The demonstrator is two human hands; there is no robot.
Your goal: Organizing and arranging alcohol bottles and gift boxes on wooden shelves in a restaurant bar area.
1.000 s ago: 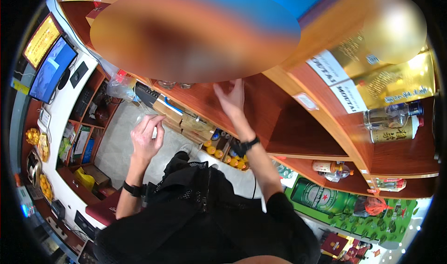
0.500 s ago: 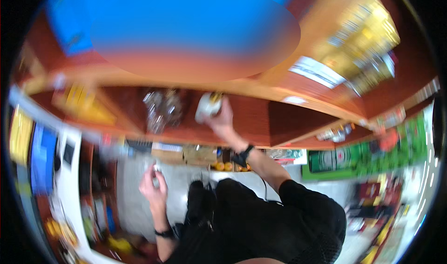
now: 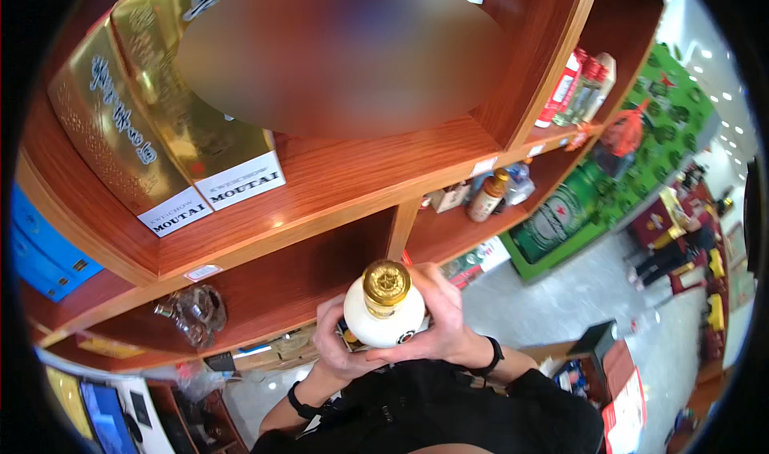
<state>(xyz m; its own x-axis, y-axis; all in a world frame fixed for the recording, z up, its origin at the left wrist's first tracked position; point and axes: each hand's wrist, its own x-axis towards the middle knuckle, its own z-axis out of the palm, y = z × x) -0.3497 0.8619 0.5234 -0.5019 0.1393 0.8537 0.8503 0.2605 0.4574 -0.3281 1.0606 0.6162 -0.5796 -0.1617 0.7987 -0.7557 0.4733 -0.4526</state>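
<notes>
Head view: left hand (image 3: 335,343) and right hand (image 3: 442,314) wrapped around white bottle (image 3: 368,322) with gold cap (image 3: 386,282), fingers curved against its sides; bottle held between both. Beyond grip, wooden shelf (image 3: 368,164). Up and left of grip, two gold boxes (image 3: 156,118). Left, clear glass bottle (image 3: 204,318). Up and right, small gold-capped bottle (image 3: 486,199).

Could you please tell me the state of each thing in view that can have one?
Left hand: closed on the left side of the white bottle
Right hand: closed on the bottle's right side
White bottle: gold cap on
Gold boxes: standing side by side
Small gold-capped bottle: standing, capped
Clear glass bottle: cannot tell whether sealed
Monitor: on, screen lit
</notes>
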